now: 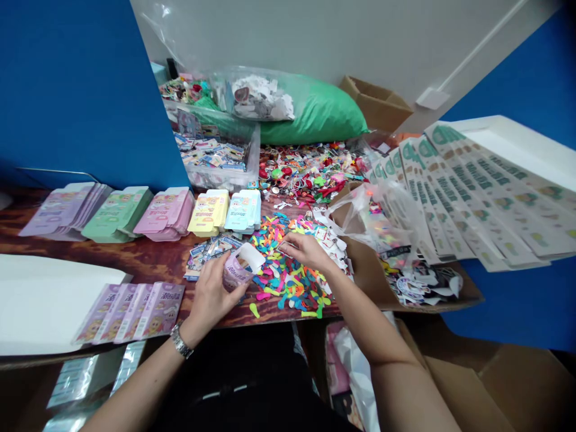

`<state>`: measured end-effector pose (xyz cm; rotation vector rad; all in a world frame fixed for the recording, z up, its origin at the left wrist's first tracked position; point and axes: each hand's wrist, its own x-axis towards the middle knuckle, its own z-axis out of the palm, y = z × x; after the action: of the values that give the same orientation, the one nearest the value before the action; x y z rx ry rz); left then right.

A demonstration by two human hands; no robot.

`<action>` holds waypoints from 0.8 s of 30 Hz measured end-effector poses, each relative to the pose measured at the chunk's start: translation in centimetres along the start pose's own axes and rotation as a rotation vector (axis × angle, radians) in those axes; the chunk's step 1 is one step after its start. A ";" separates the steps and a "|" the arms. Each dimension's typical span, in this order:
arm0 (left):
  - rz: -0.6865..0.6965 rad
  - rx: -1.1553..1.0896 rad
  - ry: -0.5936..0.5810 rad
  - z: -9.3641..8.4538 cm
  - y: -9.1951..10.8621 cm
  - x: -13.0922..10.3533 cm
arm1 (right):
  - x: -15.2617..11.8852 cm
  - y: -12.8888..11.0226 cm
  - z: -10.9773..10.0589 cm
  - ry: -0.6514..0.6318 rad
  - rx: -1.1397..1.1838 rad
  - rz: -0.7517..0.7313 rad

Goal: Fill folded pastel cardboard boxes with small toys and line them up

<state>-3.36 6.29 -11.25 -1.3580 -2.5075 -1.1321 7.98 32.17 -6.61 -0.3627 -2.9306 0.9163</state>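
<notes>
My left hand [212, 288], with a metal watch on the wrist, is wrapped around a small purple cardboard box [237, 271]. The box tilts, and its white top flap stands open toward my right hand. My right hand [303, 249] is closed in a pinch above a heap of small, bright, uninflated balloons [292, 285]; what its fingertips hold is too small to make out. Printed cards [198, 261] lie partly hidden behind my left hand. White cut-out stickers [330, 240] lie just beyond my right hand.
Flat boxes in purple [60, 210], green [117, 213], pink [164, 213], yellow [208, 213] and blue [243, 210] stand in stacks. Filled purple boxes [157, 312] lean at left. Behind are a card bin [220, 177], trinkets [310, 171] and a green sack [315, 111]. Right: an open carton [369, 267] and printed bags [472, 192].
</notes>
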 end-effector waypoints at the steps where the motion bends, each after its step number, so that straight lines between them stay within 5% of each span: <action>1: 0.015 0.026 0.004 0.2 0.1 0.1 | -0.1 -0.8 -0.5 -0.002 0.094 -0.017; 4: 0.061 0.108 0.014 0.8 0.6 0.4 | -0.3 -3.6 -0.8 -0.053 0.235 -0.116; 10: 0.105 0.184 0.001 1.6 1.6 0.2 | -0.2 -7.0 2.4 -0.014 -0.120 -0.223; 15: -0.005 0.022 -0.014 1.7 0.5 0.3 | -0.7 -7.7 3.0 0.111 0.170 -0.296; 19: -0.082 -0.083 -0.030 1.3 0.2 0.9 | 1.5 -5.6 1.7 0.166 0.280 -0.262; 21: -0.099 -0.105 -0.031 0.9 0.3 1.0 | 4.3 -3.0 0.9 0.283 0.218 -0.086; 24: -0.114 -0.111 -0.033 0.2 0.4 0.9 | 10.1 1.8 -0.2 0.287 -0.075 0.178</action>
<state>-3.56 7.24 -10.83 -1.2833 -2.6112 -1.2994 -1.41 36.13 -7.72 -0.7054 -2.7049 0.7026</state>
